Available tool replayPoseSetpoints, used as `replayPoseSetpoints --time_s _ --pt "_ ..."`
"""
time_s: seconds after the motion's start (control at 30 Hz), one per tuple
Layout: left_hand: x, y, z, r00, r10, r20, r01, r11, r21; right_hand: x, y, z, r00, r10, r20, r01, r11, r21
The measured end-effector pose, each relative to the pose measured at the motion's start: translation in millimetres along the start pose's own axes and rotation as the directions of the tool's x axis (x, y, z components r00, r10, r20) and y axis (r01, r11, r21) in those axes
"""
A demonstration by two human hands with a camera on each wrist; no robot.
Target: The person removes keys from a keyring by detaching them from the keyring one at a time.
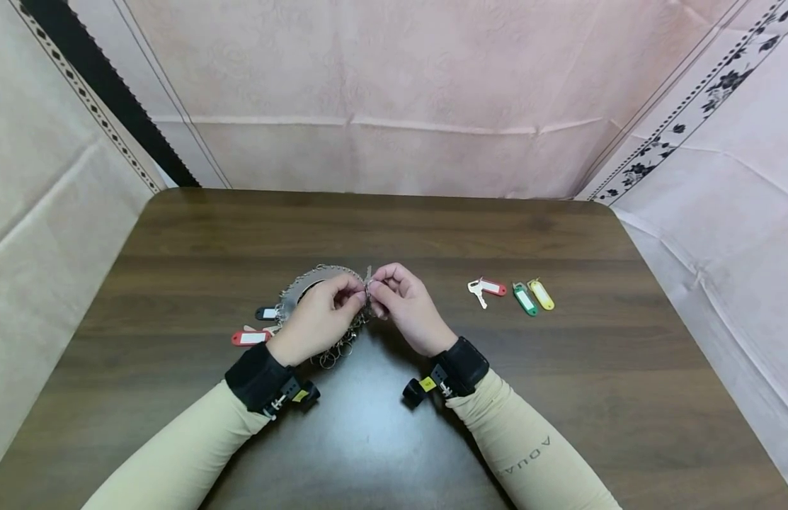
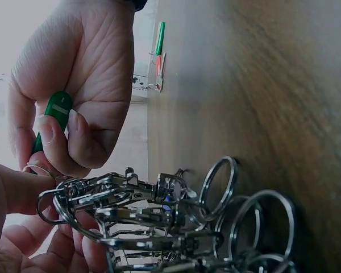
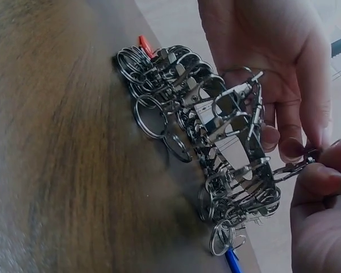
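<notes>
A round grey metal key holder (image 1: 298,287), rimmed with many small clips and split rings, is raised in front of me. My left hand (image 1: 320,315) pinches one metal clip (image 3: 295,169) at the holder's right side. Facing it, my right hand (image 1: 406,308) holds a green key tag (image 2: 58,111) between curled fingers. The tag's thin wire ring (image 2: 41,169) is at the left fingertips, by the clip; whether it is hooked in cannot be seen. Loose split rings (image 2: 264,224) hang from other clips. The left hand covers part of the holder in the head view.
A red tag (image 1: 252,338) and a dark tag (image 1: 266,313) stick out left of the holder. On the brown table (image 1: 432,234), to the right, lie a key (image 1: 477,290) with a red tag (image 1: 493,287), a green tag (image 1: 524,299) and a yellow tag (image 1: 541,294).
</notes>
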State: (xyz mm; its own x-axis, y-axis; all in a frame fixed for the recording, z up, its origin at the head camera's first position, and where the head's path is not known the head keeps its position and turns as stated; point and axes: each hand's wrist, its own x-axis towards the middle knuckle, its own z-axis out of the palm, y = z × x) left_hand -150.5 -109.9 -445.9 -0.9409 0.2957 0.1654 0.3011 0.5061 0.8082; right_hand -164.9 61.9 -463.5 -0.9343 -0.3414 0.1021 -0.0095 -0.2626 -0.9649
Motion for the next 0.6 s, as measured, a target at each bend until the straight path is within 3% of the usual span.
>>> replayPoseSetpoints --time_s 0.23,0.47,0.6 --pt "-1.5 -1.2 -1.4 0.999 0.002 0.034 -0.002 1.000 -0.003 0.5 2.1 2.0 1.000 -0.014 0.005 0.014 0.999 -0.034" --pt "1.3 -0.5 -1.6 1.000 -0.025 0.003 0.025 0.999 -0.026 1.2 1.1 -0.4 0.997 -0.071 -0.028 0.070 0.996 -0.048" --pt "0.0 -0.5 -0.9 0.998 -0.047 -0.028 0.044 0.996 -0.079 1.0 2.9 -2.1 0.996 -0.060 -0.066 0.056 0.996 -0.069"
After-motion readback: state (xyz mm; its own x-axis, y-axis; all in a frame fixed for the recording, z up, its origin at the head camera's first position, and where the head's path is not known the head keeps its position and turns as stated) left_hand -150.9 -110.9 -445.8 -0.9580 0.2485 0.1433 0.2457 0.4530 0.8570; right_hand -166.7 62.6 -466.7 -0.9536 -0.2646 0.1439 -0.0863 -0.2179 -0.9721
